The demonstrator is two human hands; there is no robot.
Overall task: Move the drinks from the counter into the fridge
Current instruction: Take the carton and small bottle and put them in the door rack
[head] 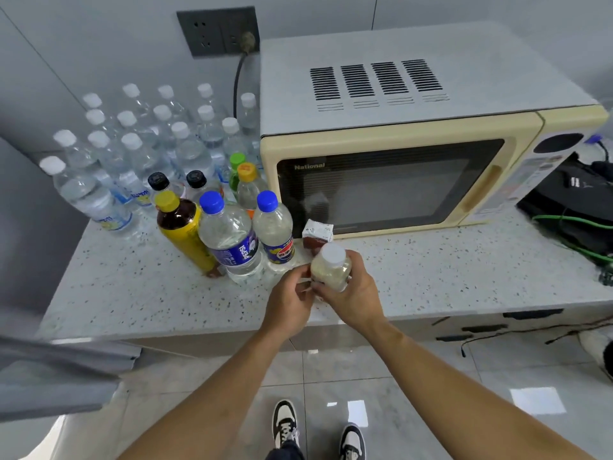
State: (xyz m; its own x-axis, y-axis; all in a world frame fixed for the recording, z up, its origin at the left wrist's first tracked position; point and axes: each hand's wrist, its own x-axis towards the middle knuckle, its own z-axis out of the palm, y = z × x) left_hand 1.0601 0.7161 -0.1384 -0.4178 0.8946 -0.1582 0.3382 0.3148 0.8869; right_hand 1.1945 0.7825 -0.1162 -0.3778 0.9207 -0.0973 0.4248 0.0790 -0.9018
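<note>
Near the middle of the frame, just above the counter [132, 287] edge, the right hand [351, 293] grips a small pale bottle [331, 267] with a white cap, while the left hand [288, 303] pinches at its lower side. Left of them stand two blue-capped bottles [232, 237], a yellow tea bottle [182, 227] and many water bottles [139, 147]. A cream microwave [398, 180] sits behind.
</note>
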